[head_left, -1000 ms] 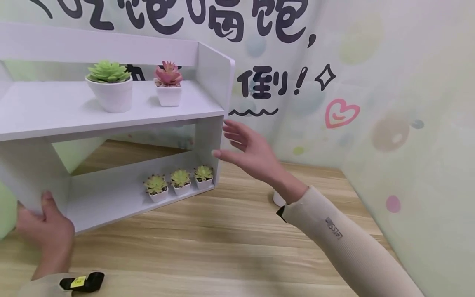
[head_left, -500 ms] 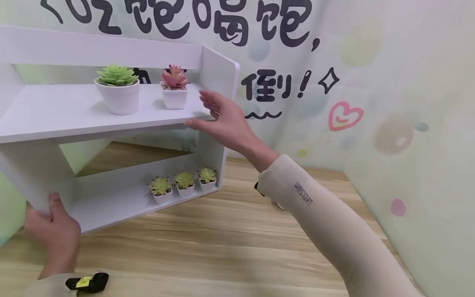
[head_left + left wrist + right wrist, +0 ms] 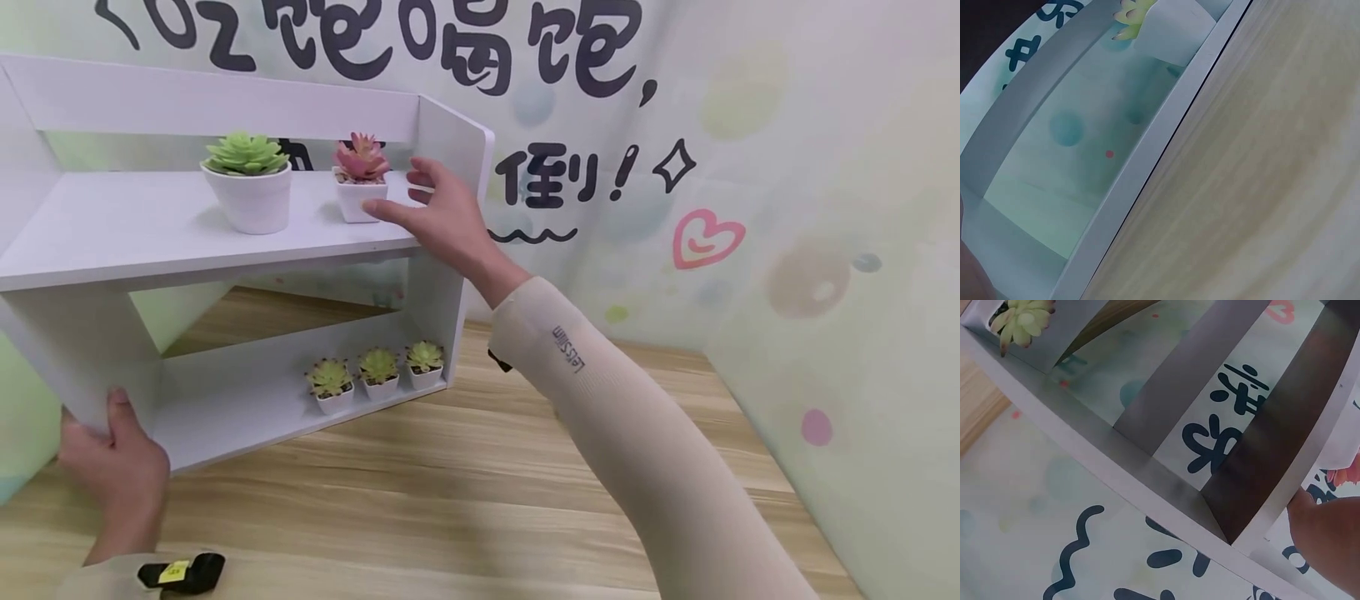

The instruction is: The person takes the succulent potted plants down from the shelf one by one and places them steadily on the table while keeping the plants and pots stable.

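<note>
A white two-tier shelf (image 3: pixel 150 267) stands angled on the left. My left hand (image 3: pixel 120 467) grips the lower edge of its left side panel, thumb on the inner face. On the upper tier, a pink succulent in a small square white pot (image 3: pixel 352 204) sits near the right end. My right hand (image 3: pixel 442 212) reaches around that pot, thumb before its front and fingers spread at its right; contact cannot be made out. In the right wrist view the thumb (image 3: pixel 1325 534) shows beside the pink succulent (image 3: pixel 1349 475). Left of it stands a green succulent in a round white pot (image 3: pixel 251 200).
Three small potted succulents (image 3: pixel 378 375) line the right end of the lower tier. The shelf's right side panel (image 3: pixel 457 158) rises beside my right hand. Beneath lies a wood-grain table (image 3: pixel 420 492), with a printed wall (image 3: pixel 600 275) behind.
My right hand has moved left and slightly up, from outside the shelf's right panel to the pink succulent's pot. My left hand keeps its grip. The view has shifted slightly.
</note>
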Demonstrator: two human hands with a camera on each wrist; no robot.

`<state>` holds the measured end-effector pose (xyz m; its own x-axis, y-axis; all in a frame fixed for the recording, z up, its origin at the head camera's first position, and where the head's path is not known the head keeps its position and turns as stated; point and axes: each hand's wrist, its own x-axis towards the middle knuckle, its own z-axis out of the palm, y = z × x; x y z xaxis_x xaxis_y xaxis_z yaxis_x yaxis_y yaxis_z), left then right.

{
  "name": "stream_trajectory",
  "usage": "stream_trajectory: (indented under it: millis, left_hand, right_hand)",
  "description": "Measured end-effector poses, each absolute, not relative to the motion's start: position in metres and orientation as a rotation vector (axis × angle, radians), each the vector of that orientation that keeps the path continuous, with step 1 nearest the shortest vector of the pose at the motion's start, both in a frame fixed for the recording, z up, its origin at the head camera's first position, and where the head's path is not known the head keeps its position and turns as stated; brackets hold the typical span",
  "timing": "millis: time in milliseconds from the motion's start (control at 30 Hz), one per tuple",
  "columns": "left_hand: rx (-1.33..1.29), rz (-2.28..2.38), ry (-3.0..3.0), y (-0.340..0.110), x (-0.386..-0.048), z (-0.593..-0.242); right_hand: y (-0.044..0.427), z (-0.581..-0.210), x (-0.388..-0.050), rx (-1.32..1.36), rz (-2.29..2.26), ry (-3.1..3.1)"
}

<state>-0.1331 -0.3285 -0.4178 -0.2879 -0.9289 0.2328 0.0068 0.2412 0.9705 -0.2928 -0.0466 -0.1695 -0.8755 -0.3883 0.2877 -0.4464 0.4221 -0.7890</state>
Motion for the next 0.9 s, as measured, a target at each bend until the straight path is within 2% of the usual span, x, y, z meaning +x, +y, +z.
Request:
stream_trajectory:
  millis: [600,900]
  left_hand:
    - [0.874,-1.226,-1.488,-0.327,-0.136,-0.417]
    - [0.871,-1.202,-1.496,-0.327,-0.137,-0.417]
  right_hand:
    - [-0.09,-0.16,-0.29,0.584,1.314,-2.746]
    - [-0.096,-0.162,-0.289,0.483,1.312,-2.696]
